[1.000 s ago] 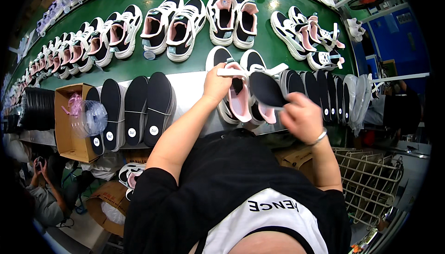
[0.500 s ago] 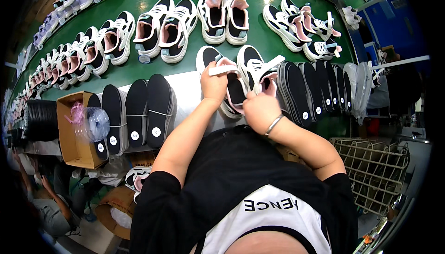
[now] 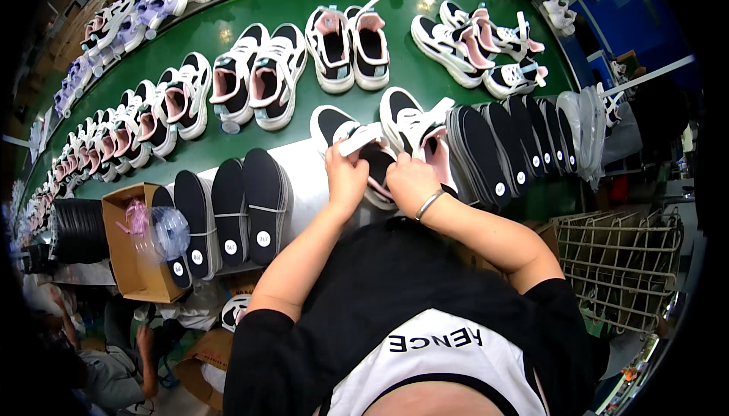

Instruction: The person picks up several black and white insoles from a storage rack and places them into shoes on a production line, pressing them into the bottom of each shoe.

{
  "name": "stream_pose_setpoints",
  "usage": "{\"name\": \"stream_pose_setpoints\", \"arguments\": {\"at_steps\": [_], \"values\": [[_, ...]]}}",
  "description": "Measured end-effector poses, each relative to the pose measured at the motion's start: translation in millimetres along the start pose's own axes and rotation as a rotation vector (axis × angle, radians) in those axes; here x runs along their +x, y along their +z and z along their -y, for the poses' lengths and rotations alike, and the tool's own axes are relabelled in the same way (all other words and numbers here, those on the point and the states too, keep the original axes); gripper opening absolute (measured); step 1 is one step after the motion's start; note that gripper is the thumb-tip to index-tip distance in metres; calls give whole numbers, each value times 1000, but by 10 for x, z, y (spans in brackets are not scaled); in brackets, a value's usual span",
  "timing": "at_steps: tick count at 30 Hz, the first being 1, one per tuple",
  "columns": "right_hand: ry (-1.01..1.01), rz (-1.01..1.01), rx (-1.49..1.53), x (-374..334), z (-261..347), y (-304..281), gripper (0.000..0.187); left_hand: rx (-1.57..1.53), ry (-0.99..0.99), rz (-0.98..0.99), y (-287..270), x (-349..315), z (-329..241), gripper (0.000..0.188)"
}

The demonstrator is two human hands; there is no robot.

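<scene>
In front of me stands a pair of black and white sneakers with pink lining, toes pointing away. My left hand (image 3: 346, 180) is closed on the white strap and tongue of the left sneaker (image 3: 331, 122), holding its opening wide. The fingers of my right hand (image 3: 412, 183) are curled at the right side of that same opening, pinching its collar; the fingertips are partly hidden. A dark insole area shows inside the shoe between my hands. Just beyond my right hand sits the right sneaker (image 3: 402, 114), its strap (image 3: 438, 114) sticking up.
Banded stacks of black insoles (image 3: 263, 192) stand on the left, and more insoles (image 3: 477, 150) on the right. A cardboard box (image 3: 137, 283) holds pink string and clear plastic. Rows of sneakers (image 3: 279, 74) line the green table (image 3: 250, 6). A wire rack (image 3: 619, 264) stands at right.
My right hand has moved forward and left along the left sneaker's opening. My left hand keeps its hold on the strap and tongue. The whole view has shifted slightly.
</scene>
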State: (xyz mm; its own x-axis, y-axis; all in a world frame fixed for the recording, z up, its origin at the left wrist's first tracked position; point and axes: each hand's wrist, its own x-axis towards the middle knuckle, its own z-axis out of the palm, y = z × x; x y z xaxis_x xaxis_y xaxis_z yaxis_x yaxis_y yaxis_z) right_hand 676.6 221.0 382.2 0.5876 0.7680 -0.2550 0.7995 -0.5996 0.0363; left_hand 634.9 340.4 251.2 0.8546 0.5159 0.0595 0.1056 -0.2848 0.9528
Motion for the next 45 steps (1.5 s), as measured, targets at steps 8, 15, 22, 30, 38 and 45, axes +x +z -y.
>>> {"name": "stream_pose_setpoints", "arguments": {"at_steps": [8,15,22,30,38,45], "values": [[39,62,218,-47,-92,254,18,-63,-180,-66,48,-123,-444,35],[-28,248,208,205,-68,235,25,-289,-47,149,40,-14,-465,32],[21,91,-13,-255,-83,119,29,-311,40,113,103,-36,-636,39],[-120,121,92,-296,-190,-13,17,-294,24,125,144,-71,-524,40],[-208,182,316,146,-165,254,22,-146,-81,19,69,-166,-295,29],[-177,504,197,706,-413,1362,38,-29,-20,76,289,-103,-422,23]]}}
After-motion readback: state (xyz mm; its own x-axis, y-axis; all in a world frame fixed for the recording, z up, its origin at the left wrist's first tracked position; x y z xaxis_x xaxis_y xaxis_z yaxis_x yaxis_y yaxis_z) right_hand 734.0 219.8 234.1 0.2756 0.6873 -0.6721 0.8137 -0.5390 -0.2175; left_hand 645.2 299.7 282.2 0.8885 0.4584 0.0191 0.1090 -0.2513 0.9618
